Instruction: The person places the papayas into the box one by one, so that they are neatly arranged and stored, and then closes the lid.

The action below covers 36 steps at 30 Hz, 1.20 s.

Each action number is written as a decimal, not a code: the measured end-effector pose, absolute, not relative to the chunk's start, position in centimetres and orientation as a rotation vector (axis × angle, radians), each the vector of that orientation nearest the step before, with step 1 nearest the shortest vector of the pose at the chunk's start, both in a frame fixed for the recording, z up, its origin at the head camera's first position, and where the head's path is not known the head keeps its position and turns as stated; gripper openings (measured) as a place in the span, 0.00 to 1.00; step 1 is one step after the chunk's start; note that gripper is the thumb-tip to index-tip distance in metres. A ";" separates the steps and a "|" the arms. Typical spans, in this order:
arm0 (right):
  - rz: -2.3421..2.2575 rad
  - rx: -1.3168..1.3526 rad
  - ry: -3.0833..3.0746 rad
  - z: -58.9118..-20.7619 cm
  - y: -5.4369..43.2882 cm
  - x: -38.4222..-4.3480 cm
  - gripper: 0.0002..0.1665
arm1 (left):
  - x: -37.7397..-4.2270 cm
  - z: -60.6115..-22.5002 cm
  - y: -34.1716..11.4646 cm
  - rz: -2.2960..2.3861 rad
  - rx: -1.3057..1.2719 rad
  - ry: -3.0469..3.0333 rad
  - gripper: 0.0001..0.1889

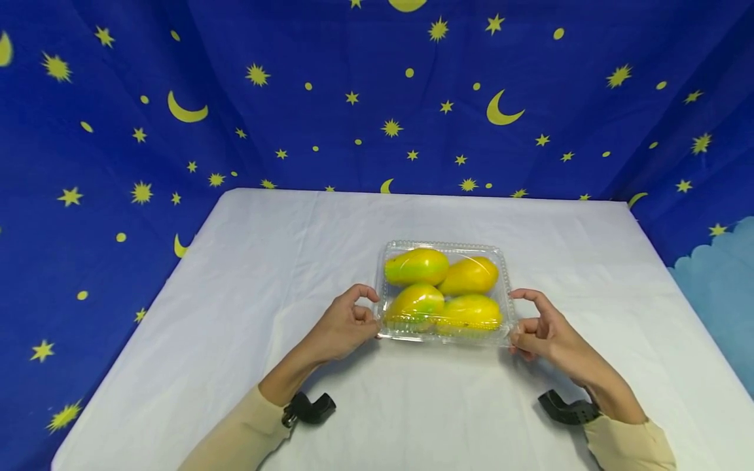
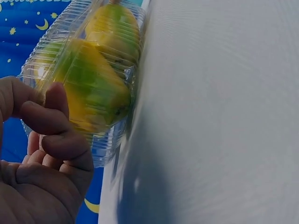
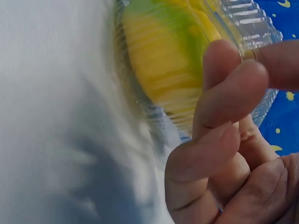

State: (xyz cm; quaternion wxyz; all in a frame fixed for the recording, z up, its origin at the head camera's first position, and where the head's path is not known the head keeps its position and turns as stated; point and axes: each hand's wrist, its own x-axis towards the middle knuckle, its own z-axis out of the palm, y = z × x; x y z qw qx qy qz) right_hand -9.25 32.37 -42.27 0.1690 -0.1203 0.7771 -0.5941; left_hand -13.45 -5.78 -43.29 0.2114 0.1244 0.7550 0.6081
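Note:
A clear plastic clamshell box (image 1: pixel 444 245) with ribbed walls sits on the white cloth, its lid down over several yellow-green mangoes (image 1: pixel 418 266). At its left edge my left hand (image 1: pixel 344 327) pinches the rim near the front corner, fingers curled. My right hand (image 1: pixel 550 340) grips the opposite edge, index finger reaching along the side and thumb at the front corner. In the left wrist view, curled fingers overlap the box wall in front of a mango (image 2: pixel 88 84). The right wrist view shows fingertips right at the rim, beside another mango (image 3: pixel 159 56).
A white cloth (image 1: pixel 306 242) covers the table. Blue curtains (image 1: pixel 330 118) with yellow stars and moons hang behind it and along both sides. Black wrist mounts (image 1: pixel 315 409) are strapped below both hands, over beige sleeves (image 1: pixel 235 435).

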 end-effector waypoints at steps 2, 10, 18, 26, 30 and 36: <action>-1.714 -0.340 2.197 -42.4 32.3 -9.3 0.36 | -13.4 -43.3 -5.9 1.691 0.344 2.093 0.21; -1.791 -0.380 2.164 -42.7 32.1 -9.4 0.36 | -13.5 -43.2 -6.0 1.703 0.359 2.080 0.21; -1.855 -0.434 2.094 -42.9 32.1 -9.5 0.36 | -13.5 -43.3 -6.0 1.712 0.369 2.075 0.21; -1.769 -0.391 2.169 -42.6 32.0 -9.5 0.36 | -13.6 -43.3 -6.2 1.698 0.379 2.094 0.21; -1.685 -0.304 2.244 -42.5 31.8 -9.4 0.36 | -13.6 -43.4 -6.3 1.673 0.388 2.110 0.20; -1.624 -0.216 2.367 -42.7 31.5 -9.2 0.37 | -13.4 -43.1 -6.7 1.584 0.461 2.187 0.21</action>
